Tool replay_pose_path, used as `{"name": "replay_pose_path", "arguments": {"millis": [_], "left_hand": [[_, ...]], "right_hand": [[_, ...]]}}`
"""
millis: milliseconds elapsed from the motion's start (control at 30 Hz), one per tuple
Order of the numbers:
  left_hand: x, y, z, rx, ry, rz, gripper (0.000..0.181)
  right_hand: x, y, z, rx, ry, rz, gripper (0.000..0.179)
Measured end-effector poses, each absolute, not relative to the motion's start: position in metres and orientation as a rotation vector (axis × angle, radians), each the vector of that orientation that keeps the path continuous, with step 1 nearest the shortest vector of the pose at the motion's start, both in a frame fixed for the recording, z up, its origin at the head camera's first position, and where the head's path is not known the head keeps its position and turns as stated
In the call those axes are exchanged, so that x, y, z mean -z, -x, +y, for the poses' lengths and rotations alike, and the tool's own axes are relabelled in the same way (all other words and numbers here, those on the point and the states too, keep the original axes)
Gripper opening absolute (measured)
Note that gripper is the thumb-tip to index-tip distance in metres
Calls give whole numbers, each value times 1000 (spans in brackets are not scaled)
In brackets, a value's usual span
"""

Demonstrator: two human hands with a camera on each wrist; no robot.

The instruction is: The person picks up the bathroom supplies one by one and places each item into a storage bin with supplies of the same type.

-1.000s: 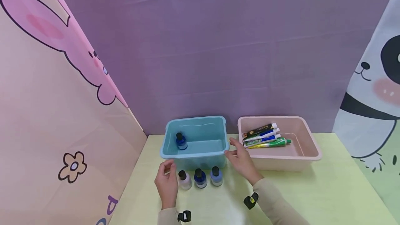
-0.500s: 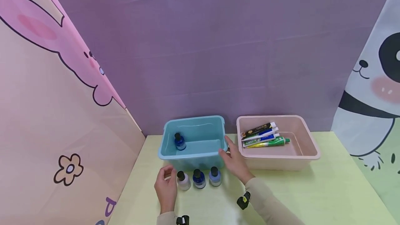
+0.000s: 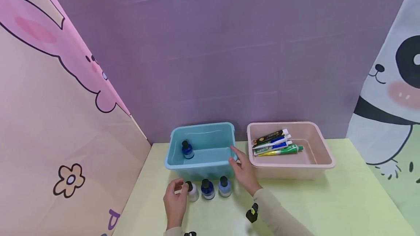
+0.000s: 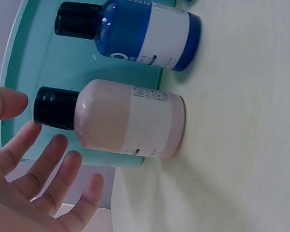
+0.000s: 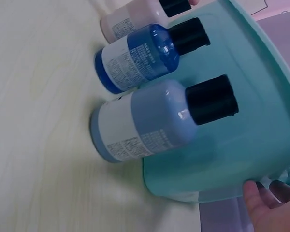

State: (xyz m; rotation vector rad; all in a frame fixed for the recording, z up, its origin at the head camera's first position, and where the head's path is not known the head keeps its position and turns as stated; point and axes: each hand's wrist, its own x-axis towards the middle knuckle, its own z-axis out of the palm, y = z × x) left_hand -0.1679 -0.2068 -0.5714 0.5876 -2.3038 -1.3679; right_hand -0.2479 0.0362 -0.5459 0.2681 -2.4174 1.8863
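My left hand (image 3: 176,200) is beside the pink bottle (image 4: 128,118), its thumb and forefinger spread near the black cap (image 4: 55,108) without closing on it. In the left wrist view the other fingers are loosely bent. My right hand (image 3: 244,174) holds the front right corner of the blue basket (image 3: 203,172), with the thumb against the outer wall and the forefinger over the rim. A dark blue bottle (image 5: 140,58) and a light blue bottle (image 5: 145,121) stand upright to the right of the pink one, before the basket. Another dark blue bottle (image 3: 187,150) is inside the basket.
To the right stands a pink basket (image 3: 295,172) with several toothpaste tubes (image 3: 273,145) in it. Behind both baskets is a purple backdrop (image 3: 210,65). The pale yellow table (image 3: 344,199) runs on towards the right.
My right hand has moved left onto the blue basket's corner. My left hand has come nearer the pink bottle's cap. The whole head view has shifted slightly.
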Motion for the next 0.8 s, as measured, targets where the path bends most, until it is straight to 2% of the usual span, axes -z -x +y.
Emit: {"name": "replay_pose_path", "arguments": {"millis": [300,800], "left_hand": [[582,167,-210,1354,-570,-2376,22],[586,164,-210,1341,-529,-2445,33]], "right_hand": [[552,249,37,-1927,-224,-2413,46],[549,249,36,-1967,-220,-2390,53]]}}
